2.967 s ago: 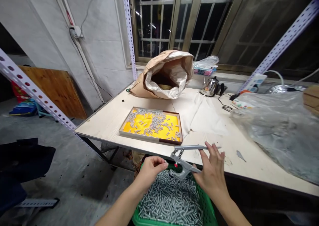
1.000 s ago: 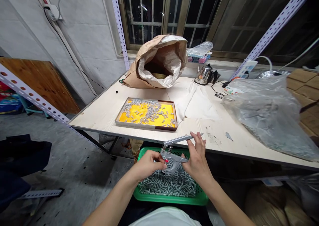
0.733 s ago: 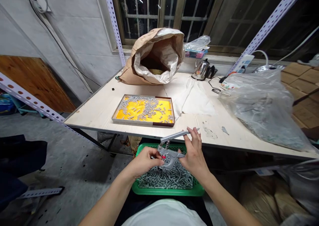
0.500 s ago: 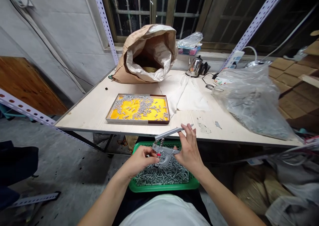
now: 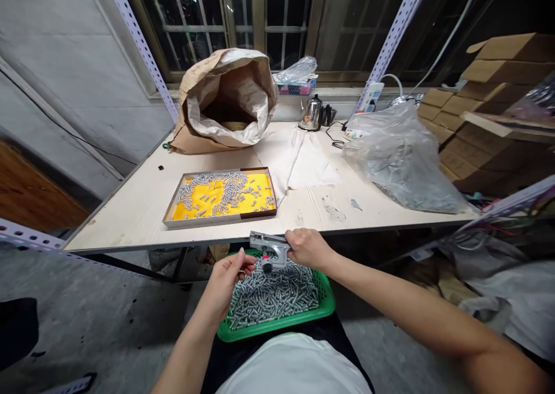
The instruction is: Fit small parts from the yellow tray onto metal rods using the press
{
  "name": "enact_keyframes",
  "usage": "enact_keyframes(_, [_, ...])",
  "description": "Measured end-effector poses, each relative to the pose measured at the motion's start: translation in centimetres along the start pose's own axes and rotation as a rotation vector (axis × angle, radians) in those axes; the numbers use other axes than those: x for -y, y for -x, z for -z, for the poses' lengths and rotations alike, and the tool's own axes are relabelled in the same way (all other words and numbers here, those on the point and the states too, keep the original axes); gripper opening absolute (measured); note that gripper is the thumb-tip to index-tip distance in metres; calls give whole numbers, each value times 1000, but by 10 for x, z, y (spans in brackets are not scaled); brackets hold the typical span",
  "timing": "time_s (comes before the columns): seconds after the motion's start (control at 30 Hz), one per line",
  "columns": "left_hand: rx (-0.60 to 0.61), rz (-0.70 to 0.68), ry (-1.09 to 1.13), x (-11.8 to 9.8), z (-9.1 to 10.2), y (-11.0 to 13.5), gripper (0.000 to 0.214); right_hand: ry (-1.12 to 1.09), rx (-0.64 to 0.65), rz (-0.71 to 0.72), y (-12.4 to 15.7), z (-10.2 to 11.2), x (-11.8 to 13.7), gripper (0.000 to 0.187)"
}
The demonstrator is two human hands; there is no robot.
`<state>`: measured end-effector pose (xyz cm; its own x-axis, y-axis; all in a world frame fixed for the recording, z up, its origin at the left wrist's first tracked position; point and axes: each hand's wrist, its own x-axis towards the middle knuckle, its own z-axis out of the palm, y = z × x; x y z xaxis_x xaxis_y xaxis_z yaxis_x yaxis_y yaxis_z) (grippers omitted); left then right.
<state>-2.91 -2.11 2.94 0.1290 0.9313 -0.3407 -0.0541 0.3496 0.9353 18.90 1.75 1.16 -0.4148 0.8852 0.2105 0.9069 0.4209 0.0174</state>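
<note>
My right hand [image 5: 309, 247] is closed around the handles of grey metal hand-press pliers [image 5: 281, 251], which have a red part and a dark round end at the jaw. The two handles are squeezed together. Just left of the jaw, my left hand [image 5: 229, 275] is closed, its fingers curled and the thumb near the index finger; anything small in it cannot be made out. Below both hands a green plastic basket [image 5: 277, 329] rests on my lap. It is full of loose silvery screw-like metal pieces [image 5: 273, 301].
On the table [image 5: 130, 220] lies a shallow tray [image 5: 203, 223] with small silvery pieces on a yellow base. Behind it stands an open paper sack [image 5: 186, 116]. A steel kettle [image 5: 311, 115], a clear plastic bag [image 5: 403, 162] and stacked cardboard boxes [image 5: 489, 105] are farther right.
The pliers' raised upper handle has come down as my right hand closed round both handles. My left hand has drawn back from the jaw. The view has turned to the right.
</note>
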Motion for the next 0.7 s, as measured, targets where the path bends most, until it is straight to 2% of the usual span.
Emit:
enact_keyframes(0.2, [94,13,-93,-1,-6,4,35,7,-90,-44,-1,16,5,24])
enact_keyframes(0.33, [89,-6,-130,4,-7,4,24,-61,-259,-49,7,19,12,22])
enact_keyframes(0.4, [39,-93,-175,7,-8,5,23,-117,-337,-71,14,18,18,30])
enact_keyframes(0.47, [-51,-222,-218,10,-7,7,24,-147,-349,-129,24,14,23,42])
enact_keyframes(0.53, [-199,-346,-209,11,-2,10,25,-141,-348,-206,36,8,25,49])
enact_keyframes(0.6, [-325,-412,-200,11,5,13,25,-118,-362,-261,51,0,22,50])
enact_keyframes(0.63, [-323,-405,-238,12,8,15,26,-115,-366,-271,59,-6,20,50])
enact_keyframes(0.7, [-149,-324,-412,13,15,16,27,-116,-371,-272,73,-16,13,51])
